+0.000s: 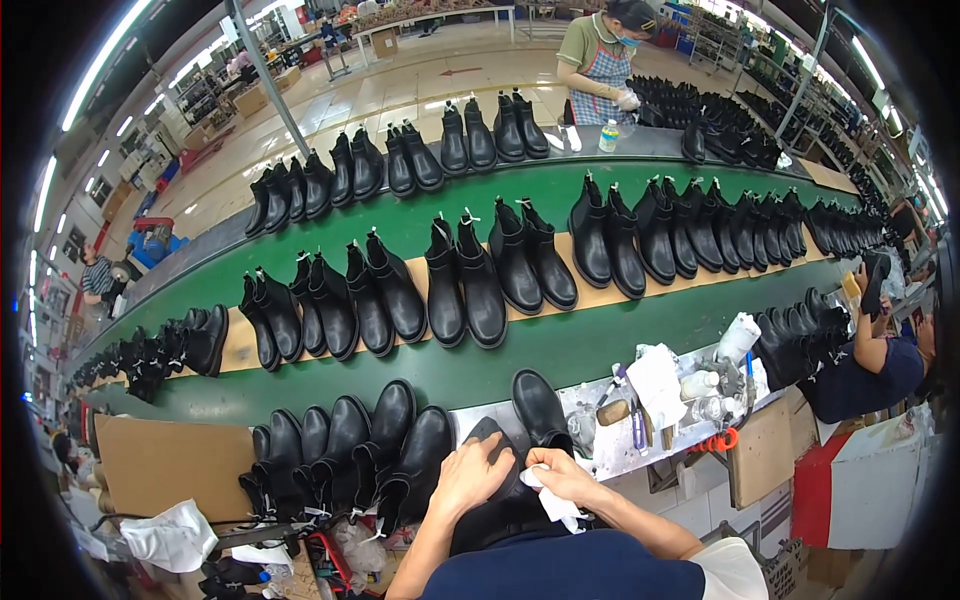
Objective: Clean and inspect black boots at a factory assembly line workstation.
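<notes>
A black ankle boot (488, 430) lies in front of me at the bench edge, its toe pointing away. My left hand (472, 474) grips it from above, fingers over its side. My right hand (564, 478) is closed on a white cloth (556, 508), pressed close to the same boot; part of that boot is hidden by my hands and body. Just beyond my right hand stands another black boot (540, 402). To the left of my left hand, several black boots (392, 410) stand close together on the bench.
Rows of black boots (465, 285) stand along the green conveyor (300, 390). At right, the bench holds bottles (700, 384), white paper (657, 385), brushes and orange-handled scissors (727, 440). Cardboard (170, 465) is at left. Co-workers stand across the conveyor (608, 65) and at right (870, 365).
</notes>
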A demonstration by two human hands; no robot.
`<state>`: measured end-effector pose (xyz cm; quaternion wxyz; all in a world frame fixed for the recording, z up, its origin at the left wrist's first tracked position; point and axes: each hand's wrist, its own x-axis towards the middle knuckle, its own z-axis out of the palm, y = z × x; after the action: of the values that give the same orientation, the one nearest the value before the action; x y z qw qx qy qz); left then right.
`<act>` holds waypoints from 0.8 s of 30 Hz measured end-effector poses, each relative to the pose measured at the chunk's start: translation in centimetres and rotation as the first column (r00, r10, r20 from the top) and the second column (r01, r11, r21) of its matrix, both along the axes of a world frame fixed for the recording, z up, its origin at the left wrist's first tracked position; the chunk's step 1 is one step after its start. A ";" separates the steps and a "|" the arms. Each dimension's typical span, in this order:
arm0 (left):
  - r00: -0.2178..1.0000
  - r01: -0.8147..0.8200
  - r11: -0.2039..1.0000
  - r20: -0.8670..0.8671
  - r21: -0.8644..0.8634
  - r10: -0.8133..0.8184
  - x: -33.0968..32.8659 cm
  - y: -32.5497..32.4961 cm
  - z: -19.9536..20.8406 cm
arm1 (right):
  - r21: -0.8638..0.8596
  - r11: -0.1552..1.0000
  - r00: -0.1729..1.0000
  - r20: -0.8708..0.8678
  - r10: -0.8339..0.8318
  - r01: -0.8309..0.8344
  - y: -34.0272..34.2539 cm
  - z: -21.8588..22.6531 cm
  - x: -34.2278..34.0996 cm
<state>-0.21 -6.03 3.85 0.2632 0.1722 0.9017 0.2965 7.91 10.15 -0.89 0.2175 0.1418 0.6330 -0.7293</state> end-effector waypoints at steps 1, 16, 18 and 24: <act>1.000 0.003 1.000 0.006 0.005 -0.003 0.1 -0.1 0.0 | 0.000 1.000 1.000 -0.001 -0.001 0.001 0.1 0.0 0.1; 0.999 -0.017 0.999 -0.037 0.031 0.018 0.0 -0.1 -0.4 | -0.006 0.996 0.987 -0.134 0.087 -0.088 -0.1 0.5 0.0; 1.000 -0.026 1.000 -0.008 0.015 0.026 -0.4 0.0 -0.4 | 0.023 0.998 0.995 -0.079 0.062 -0.060 -0.1 0.3 -0.3; 0.999 -0.042 0.999 0.004 0.016 0.041 0.1 -0.1 -0.9 | -0.099 0.994 0.997 0.070 -0.042 0.049 -0.3 -0.1 -0.2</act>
<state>-0.09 -6.13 3.00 0.2570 0.1551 0.9023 0.3095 7.72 9.83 -0.97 0.2293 0.1697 0.5843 -0.7597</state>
